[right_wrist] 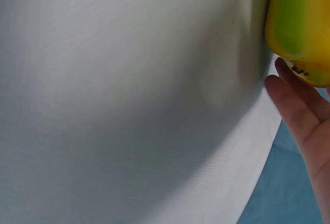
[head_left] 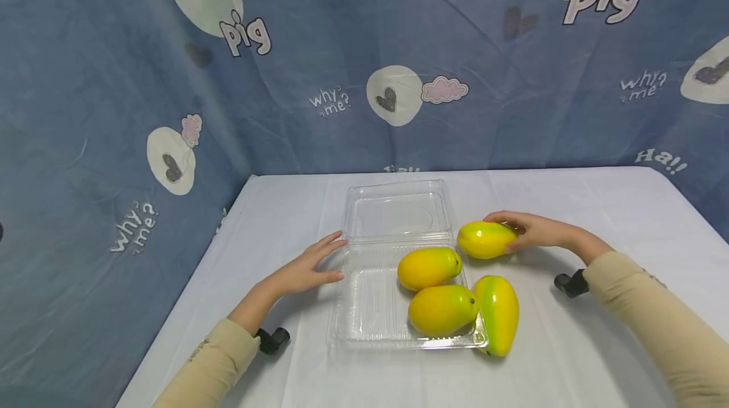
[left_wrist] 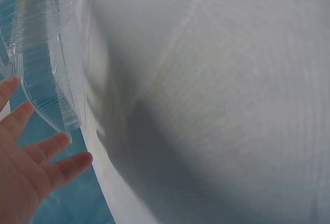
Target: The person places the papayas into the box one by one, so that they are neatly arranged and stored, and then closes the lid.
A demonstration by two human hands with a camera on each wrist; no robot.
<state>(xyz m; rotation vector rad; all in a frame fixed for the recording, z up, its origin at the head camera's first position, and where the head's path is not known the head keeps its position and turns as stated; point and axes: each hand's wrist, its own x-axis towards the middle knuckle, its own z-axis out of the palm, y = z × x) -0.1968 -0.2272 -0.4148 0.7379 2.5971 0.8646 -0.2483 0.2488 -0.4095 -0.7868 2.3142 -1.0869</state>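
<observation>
In the head view my right hand (head_left: 526, 229) pinches the right end of a yellow-green mango (head_left: 484, 240), thumb on the near side and fingers on the far side. The right wrist view shows that mango (right_wrist: 299, 22) with fingers (right_wrist: 291, 102) close at its end. My left hand (head_left: 304, 269) is spread with nothing in it, its fingertips at the left edge of an open clear plastic clamshell box (head_left: 364, 307). Inside the box's right half lie two mangoes, a far one (head_left: 427, 269) and a near one (head_left: 444, 311). Another mango (head_left: 501, 316) lies against the box's right side.
The box's clear lid (head_left: 398, 209) lies folded back on the white-covered table (head_left: 569, 345). A blue printed cloth (head_left: 319, 35) hangs behind the table and along its left. A small black wrist device (head_left: 275, 340) sits below the left sleeve, another (head_left: 571, 283) by the right sleeve.
</observation>
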